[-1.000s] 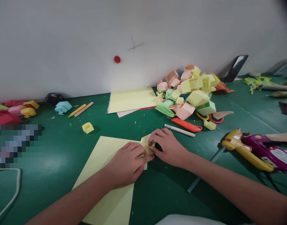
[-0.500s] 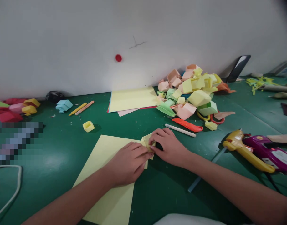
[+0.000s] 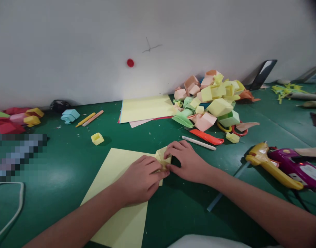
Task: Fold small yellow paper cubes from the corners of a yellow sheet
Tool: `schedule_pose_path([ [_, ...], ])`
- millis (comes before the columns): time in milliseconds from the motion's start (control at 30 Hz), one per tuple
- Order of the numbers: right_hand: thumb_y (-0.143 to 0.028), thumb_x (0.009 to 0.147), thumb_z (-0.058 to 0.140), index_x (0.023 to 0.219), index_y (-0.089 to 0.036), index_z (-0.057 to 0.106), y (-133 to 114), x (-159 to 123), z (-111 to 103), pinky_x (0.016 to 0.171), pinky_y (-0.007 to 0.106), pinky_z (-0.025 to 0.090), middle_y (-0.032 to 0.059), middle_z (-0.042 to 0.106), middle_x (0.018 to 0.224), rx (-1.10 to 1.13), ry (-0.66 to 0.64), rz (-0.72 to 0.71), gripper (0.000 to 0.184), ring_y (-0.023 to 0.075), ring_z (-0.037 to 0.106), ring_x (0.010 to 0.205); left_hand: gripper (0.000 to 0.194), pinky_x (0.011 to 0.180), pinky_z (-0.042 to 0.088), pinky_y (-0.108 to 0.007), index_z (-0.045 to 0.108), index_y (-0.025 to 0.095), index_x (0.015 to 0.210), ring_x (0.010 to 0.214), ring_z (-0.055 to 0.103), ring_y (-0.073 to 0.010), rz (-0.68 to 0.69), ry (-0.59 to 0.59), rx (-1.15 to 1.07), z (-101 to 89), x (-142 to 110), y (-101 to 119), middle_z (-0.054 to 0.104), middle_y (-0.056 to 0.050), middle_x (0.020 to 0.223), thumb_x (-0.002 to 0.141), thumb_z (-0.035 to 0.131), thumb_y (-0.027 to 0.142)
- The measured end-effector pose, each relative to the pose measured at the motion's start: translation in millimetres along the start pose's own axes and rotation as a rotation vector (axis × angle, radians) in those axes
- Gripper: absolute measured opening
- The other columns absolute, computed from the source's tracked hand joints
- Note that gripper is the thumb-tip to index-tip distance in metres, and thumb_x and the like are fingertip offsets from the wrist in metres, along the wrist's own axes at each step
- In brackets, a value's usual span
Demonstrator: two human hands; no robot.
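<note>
A small folded piece of yellow paper (image 3: pixel 161 154) lies at the right edge of a large yellow sheet (image 3: pixel 124 224). My left hand (image 3: pixel 141 181) rests across the sheet, its fingers pressed together on the near side of the folded piece. From the right, my right hand (image 3: pixel 186 160) pinches the same piece between curled fingers and thumb. Parts of the folded paper are hidden under the fingers. Beyond my left hand stands a small yellow paper box (image 3: pixel 97 138) with an open top.
Behind my hands are a white stick (image 3: pixel 198 143), a red cutter (image 3: pixel 206 136) and a pile of folded papers (image 3: pixel 217 100). A yellow glue gun (image 3: pixel 274 165) lies right, its glue stick (image 3: pixel 217 201) near my right forearm. Stacked sheets (image 3: pixel 147 108) lie by the wall.
My left fingertips have shifted slightly along the folded paper, and my right thumb has moved a little. More of the folded piece shows between the hands.
</note>
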State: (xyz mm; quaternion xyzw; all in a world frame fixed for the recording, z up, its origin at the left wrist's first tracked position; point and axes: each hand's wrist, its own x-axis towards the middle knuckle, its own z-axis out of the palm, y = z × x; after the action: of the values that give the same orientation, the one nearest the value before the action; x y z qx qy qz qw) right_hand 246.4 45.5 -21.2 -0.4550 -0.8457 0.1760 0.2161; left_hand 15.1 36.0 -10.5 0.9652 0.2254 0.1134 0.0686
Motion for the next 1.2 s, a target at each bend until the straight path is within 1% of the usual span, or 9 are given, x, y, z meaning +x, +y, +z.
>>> schedule_pose_path([
  [133, -0.031, 0.083, 0.072, 0.107, -0.025, 0.063, 6, 0, -3, 0.104, 0.049, 0.037, 0.0081, 0.053, 0.126, -0.026, -0.010, -0.005, 0.026, 0.0278, 0.048, 0.113, 0.033, 0.089, 0.046, -0.039, 0.064, 0.023, 0.126, 0.103, 0.057, -0.0223, -0.008, 0.001, 0.012, -0.6, 0, 0, 0.067, -0.007, 0.107, 0.095, 0.053, 0.018],
  [233, -0.038, 0.082, 0.075, 0.116, -0.029, 0.063, 16, 2, -6, 0.105, 0.053, 0.036, 0.0087, 0.044, 0.136, -0.066, 0.001, 0.056, 0.037, 0.0324, 0.043, 0.121, 0.032, 0.091, 0.046, -0.040, 0.065, 0.022, 0.125, 0.104, 0.057, -0.0233, 0.003, 0.005, 0.030, -0.9, 0, 0, 0.067, -0.007, 0.107, 0.094, 0.055, 0.018],
  [333, -0.036, 0.084, 0.072, 0.116, -0.031, 0.064, 26, 3, -10, 0.105, 0.057, 0.036, 0.0089, 0.042, 0.137, -0.129, 0.072, 0.129, 0.034, 0.0351, 0.041, 0.125, 0.031, 0.091, 0.046, -0.041, 0.065, 0.022, 0.124, 0.105, 0.057, -0.0239, 0.005, 0.009, 0.038, -1.0, -1, 0, 0.067, -0.008, 0.107, 0.095, 0.054, 0.020],
  [433, -0.028, 0.087, 0.067, 0.115, -0.030, 0.065, 31, 3, -13, 0.104, 0.058, 0.038, 0.0094, 0.045, 0.134, -0.186, 0.150, 0.135, 0.028, 0.0346, 0.043, 0.124, 0.030, 0.091, 0.047, -0.041, 0.066, 0.022, 0.123, 0.105, 0.057, -0.0234, 0.007, 0.030, 0.023, -0.4, -1, 0, 0.067, -0.007, 0.107, 0.095, 0.054, 0.019],
  [633, -0.017, 0.092, 0.054, 0.122, -0.034, 0.067, 32, 2, -14, 0.102, 0.057, 0.041, 0.0080, 0.049, 0.136, -0.249, 0.110, -0.034, 0.036, 0.0324, 0.045, 0.119, 0.024, 0.095, 0.046, -0.043, 0.069, 0.020, 0.111, 0.103, 0.058, -0.0229, 0.019, 0.090, -0.043, 2.2, -3, -2, 0.067, -0.008, 0.107, 0.094, 0.053, 0.017],
  [833, -0.016, 0.095, 0.054, 0.109, -0.035, 0.075, 34, 1, -21, 0.098, 0.048, 0.045, 0.0057, 0.055, 0.132, -0.245, 0.047, -0.232, 0.032, 0.0298, 0.045, 0.117, 0.010, 0.098, 0.046, -0.042, 0.066, 0.019, 0.093, 0.104, 0.060, -0.0220, -0.019, 0.101, -0.114, 2.3, -1, -4, 0.067, -0.007, 0.106, 0.093, 0.057, 0.020],
  [1000, -0.019, 0.096, 0.055, 0.101, -0.031, 0.077, 36, -3, -31, 0.098, 0.045, 0.044, 0.0051, 0.061, 0.125, -0.214, -0.020, -0.389, 0.025, 0.0274, 0.047, 0.116, 0.013, 0.097, 0.048, -0.041, 0.066, 0.020, 0.101, 0.103, 0.060, -0.0213, -0.036, 0.110, -0.103, 4.7, -1, -5, 0.069, -0.006, 0.107, 0.096, 0.054, 0.020],
  [1100, -0.022, 0.094, 0.059, 0.098, -0.032, 0.078, 34, -5, -34, 0.097, 0.044, 0.045, 0.0043, 0.062, 0.125, -0.161, -0.073, -0.429, 0.021, 0.0268, 0.047, 0.117, 0.023, 0.098, 0.049, -0.041, 0.066, 0.019, 0.112, 0.107, 0.060, -0.0217, -0.021, 0.121, -0.083, 6.0, -2, -6, 0.068, -0.007, 0.115, 0.095, 0.052, 0.014],
  [1200, -0.024, 0.093, 0.062, 0.096, -0.031, 0.078, 29, -7, -36, 0.098, 0.045, 0.044, 0.0046, 0.063, 0.126, -0.110, -0.113, -0.451, 0.017, 0.0262, 0.048, 0.117, 0.026, 0.100, 0.049, -0.043, 0.067, 0.019, 0.113, 0.110, 0.059, -0.0225, -0.002, 0.111, -0.071, 6.0, -3, -6, 0.067, -0.008, 0.118, 0.093, 0.053, 0.012],
])
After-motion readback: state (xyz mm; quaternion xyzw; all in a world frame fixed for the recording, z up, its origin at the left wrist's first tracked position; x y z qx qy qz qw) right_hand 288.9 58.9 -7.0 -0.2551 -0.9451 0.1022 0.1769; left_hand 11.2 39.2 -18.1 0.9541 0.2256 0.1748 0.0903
